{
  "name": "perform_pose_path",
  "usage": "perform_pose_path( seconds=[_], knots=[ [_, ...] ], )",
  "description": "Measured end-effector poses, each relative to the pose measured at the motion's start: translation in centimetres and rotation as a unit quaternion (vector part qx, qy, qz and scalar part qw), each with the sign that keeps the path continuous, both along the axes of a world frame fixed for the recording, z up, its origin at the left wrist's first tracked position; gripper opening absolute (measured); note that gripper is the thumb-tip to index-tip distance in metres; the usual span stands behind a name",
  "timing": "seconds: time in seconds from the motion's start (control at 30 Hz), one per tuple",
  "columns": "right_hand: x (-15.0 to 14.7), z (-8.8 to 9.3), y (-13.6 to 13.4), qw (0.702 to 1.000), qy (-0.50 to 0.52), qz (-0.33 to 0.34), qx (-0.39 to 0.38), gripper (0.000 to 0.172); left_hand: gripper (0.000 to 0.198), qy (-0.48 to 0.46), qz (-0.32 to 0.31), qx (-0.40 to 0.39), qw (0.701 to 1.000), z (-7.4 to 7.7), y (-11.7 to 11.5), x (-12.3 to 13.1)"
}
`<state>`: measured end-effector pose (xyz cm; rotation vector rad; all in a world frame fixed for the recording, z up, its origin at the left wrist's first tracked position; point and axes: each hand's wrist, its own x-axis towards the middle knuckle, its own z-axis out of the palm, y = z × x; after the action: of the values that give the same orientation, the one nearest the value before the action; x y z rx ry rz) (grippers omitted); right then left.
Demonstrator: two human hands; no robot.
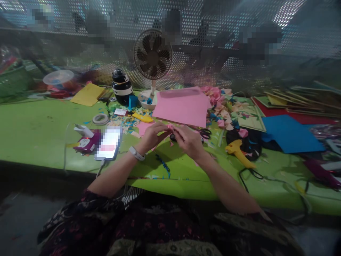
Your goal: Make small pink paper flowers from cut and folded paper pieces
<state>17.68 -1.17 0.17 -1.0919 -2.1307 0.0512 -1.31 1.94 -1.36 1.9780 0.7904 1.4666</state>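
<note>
Between my fingertips is a small piece of pink paper, pinched from both sides over the green table. My left hand, with a white band on its wrist, closes on it from the left. From the right, my right hand grips the same piece; its exact shape is mostly covered by the fingers. Just behind the hands lies a large pink sheet. Dark-handled scissors rest close to my right hand. A smaller pink paper lies by my left hand among cut scraps.
A lit phone, a purple power strip and a tape roll sit left. Behind stand a fan and a black jar. Rightward are folded paper pieces, a yellow glue gun with its cord, and blue sheets.
</note>
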Motion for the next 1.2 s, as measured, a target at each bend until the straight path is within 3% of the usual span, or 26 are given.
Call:
perform_pose_path(
  seconds=[0.27,0.5,0.6,0.67,0.83,1.0,1.2],
  knots=[
    [0.1,-0.4,0.2,1.000,-0.009,0.004,0.017,0.032,0.009,0.019,0.011,-0.003,1.000,0.1,0.0,0.0],
    [0.0,-0.5,0.1,1.000,0.029,-0.004,0.010,0.028,0.010,0.073,0.027,0.044,0.996,0.2,-0.2,-0.5],
    [0.0,-0.1,0.0,0.997,0.058,-0.004,-0.044,0.023,0.011,0.070,0.068,0.019,0.995,0.3,0.3,-1.2],
    [-0.2,0.2,-0.1,0.990,0.059,0.002,-0.128,0.020,0.013,0.038,0.105,-0.027,0.993,0.0,1.0,-1.6],
    [-0.7,0.9,-0.3,0.936,-0.036,0.054,-0.346,0.017,0.015,0.045,0.112,-0.123,0.985,-1.9,2.8,-2.0],
    [-0.4,1.2,0.1,0.911,-0.162,0.085,-0.369,0.022,0.019,0.134,0.082,-0.123,0.980,-3.0,3.3,-2.0],
    [1.0,2.2,0.3,0.908,-0.196,0.100,-0.358,0.025,0.018,0.228,0.082,-0.092,0.966,-2.0,3.3,-1.8]
  ],
)
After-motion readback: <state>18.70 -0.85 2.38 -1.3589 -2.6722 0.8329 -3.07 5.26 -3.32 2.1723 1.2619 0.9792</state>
